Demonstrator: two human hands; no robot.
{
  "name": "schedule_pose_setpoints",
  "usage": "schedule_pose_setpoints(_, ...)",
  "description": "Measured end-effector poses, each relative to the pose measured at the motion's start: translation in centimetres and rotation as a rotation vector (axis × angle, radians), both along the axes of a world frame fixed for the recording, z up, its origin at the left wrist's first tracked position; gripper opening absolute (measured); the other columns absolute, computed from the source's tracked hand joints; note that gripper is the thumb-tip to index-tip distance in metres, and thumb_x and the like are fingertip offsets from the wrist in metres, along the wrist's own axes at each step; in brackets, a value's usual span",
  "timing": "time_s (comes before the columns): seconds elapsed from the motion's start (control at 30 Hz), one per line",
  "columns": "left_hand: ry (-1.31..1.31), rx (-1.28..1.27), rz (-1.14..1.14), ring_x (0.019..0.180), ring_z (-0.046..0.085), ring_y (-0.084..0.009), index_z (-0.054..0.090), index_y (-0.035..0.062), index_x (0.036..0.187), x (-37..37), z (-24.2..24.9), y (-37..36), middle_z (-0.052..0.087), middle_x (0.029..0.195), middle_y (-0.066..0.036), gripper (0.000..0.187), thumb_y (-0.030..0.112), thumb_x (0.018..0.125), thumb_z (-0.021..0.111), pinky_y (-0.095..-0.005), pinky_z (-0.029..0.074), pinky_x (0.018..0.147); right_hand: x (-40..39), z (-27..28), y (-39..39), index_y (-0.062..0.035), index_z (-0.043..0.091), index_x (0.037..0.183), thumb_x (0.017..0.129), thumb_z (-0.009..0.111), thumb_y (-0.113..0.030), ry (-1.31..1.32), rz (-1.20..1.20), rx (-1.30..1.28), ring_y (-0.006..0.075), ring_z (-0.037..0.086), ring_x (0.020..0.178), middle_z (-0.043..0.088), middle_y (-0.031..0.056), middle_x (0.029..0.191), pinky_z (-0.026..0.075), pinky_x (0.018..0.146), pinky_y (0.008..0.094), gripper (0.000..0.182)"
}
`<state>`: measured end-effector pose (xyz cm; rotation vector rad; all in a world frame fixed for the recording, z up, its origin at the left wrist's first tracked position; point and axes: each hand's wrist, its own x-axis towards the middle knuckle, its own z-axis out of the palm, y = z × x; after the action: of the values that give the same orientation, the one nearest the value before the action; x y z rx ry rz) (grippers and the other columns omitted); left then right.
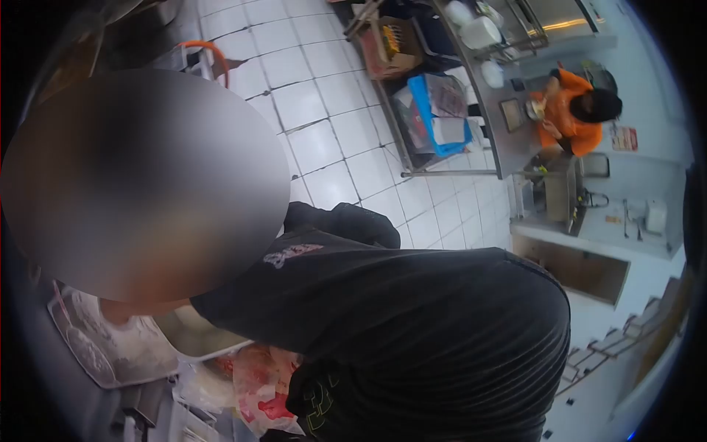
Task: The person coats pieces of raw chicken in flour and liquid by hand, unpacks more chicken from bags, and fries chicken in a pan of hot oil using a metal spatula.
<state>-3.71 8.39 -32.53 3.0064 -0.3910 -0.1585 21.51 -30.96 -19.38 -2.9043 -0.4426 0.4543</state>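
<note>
Neither my left hand nor my right hand appears in this tilted view. Close by, a person in a dark shirt [442, 317] leans across, with a blurred oval over the head and upper arm. That person's forearm [132, 308] reaches over a tray dusted with white powder [92, 357]; the fingers cannot be made out. Beside the tray is a metal pan [213, 352] holding pale, rounded pieces, partly covered by the sleeve. A clear plastic bag with red parts [261, 387] lies next to the pan.
White floor tiles [317, 96] run behind the person. A steel table [504, 151] holds white containers, with a blue bag [423, 110] and a cardboard box [387, 48] below. Another person in orange [574, 121] handles a bowl there. A sink [560, 188] stands beyond.
</note>
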Motion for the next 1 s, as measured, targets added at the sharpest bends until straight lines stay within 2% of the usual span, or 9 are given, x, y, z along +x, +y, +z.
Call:
schedule_pose_setpoints(0.17,0.0,-0.019,0.158,0.111,0.054,-0.0293,0.056,0.0038,0.125,-5.1,2.4,2.8,0.058,0.115,-0.011,0.049,0.015,0.078,0.066,-0.0405,0.04,0.1,4.1,-5.0,6.3,-0.0124,0.073,0.108,0.079,0.068,-0.03,-0.069,0.033,0.084,0.0292,0.064,0.1,0.07,0.0122,0.11,0.05,0.087,0.0414,0.035)
schedule_pose_setpoints(0.3,-0.011,-0.053,0.311,0.11,0.054,-0.0292,0.055,0.0037,0.124,-10.5,3.8,3.0,0.058,0.114,-0.011,0.048,0.015,0.079,0.065,-0.0402,0.04,0.099,4.8,-6.6,10.3,-0.0117,0.072,0.109,0.078,0.068,-0.029,-0.06,0.121,0.134,0.0303,0.064,0.099,0.07,0.0128,0.109,0.05,0.087,0.0416,0.035)
schedule_pose_setpoints(0.5,-0.036,-0.105,0.438,0.11,0.054,-0.029,0.055,0.0034,0.124,-12.5,3.6,0.8,0.058,0.114,-0.011,0.045,0.015,0.081,0.063,-0.0398,0.04,0.099,6.6,-11.5,10.3,-0.0107,0.071,0.11,0.078,0.067,-0.028,-0.015,0.364,0.157,0.0321,0.065,0.098,0.07,0.0136,0.108,0.05,0.086,0.0419,0.037)
schedule_pose_setpoints(0.53,-0.037,-0.105,0.454,0.11,0.054,-0.029,0.055,0.0034,0.124,-12.6,3.5,0.5,0.058,0.114,-0.011,0.045,0.015,0.081,0.063,-0.0398,0.04,0.099,7.4,-14.3,9.3,-0.0106,0.07,0.11,0.078,0.067,-0.028,-0.064,0.435,0.203,0.0323,0.065,0.098,0.07,0.0138,0.107,0.05,0.086,0.0419,0.037)
schedule_pose_setpoints(0.6,-0.029,-0.123,0.49,0.11,0.054,-0.029,0.055,0.0033,0.123,-13.1,3.6,-0.3,0.058,0.114,-0.011,0.044,0.016,0.082,0.062,-0.0396,0.04,0.098,6.3,-6.2,9.2,-0.0099,0.065,0.121,0.079,0.065,-0.026,0.227,0.454,-0.122,0.0307,0.061,0.112,0.067,0.015,0.118,0.046,0.095,0.0418,0.045)
schedule_pose_setpoints(0.63,-0.022,-0.132,0.508,0.11,0.054,-0.029,0.055,0.0033,0.123,-13.2,3.6,-0.7,0.058,0.114,-0.011,0.044,0.016,0.082,0.062,-0.0396,0.04,0.098,6.7,-4.5,7.8,-0.0092,0.065,0.121,0.079,0.065,-0.027,0.256,0.447,-0.161,0.031,0.061,0.112,0.067,0.0155,0.118,0.046,0.095,0.0419,0.046)
schedule_pose_setpoints(0.8,-0.007,-0.167,0.59,0.109,0.054,-0.0288,0.055,0.0031,0.123,-13.4,3.9,-1.2,0.058,0.113,-0.011,0.042,0.016,0.083,0.06,-0.0393,0.04,0.098,7.2,-1.7,3.9,-0.0061,0.062,0.124,0.082,0.062,-0.033,0.163,0.425,-0.044,0.0323,0.061,0.111,0.066,0.0182,0.118,0.046,0.095,0.0421,0.05)
schedule_pose_setpoints(1.0,-0.002,-0.181,0.627,0.109,0.054,-0.0287,0.054,0.0029,0.122,-13.8,3.7,-1.6,0.058,0.113,-0.011,0.04,0.016,0.085,0.059,-0.0389,0.041,0.097,2.7,-0.6,3.6,-0.0022,0.058,0.128,0.085,0.059,-0.04,0.224,0.591,-0.09,0.0339,0.061,0.111,0.065,0.0213,0.118,0.047,0.095,0.0423,0.057)
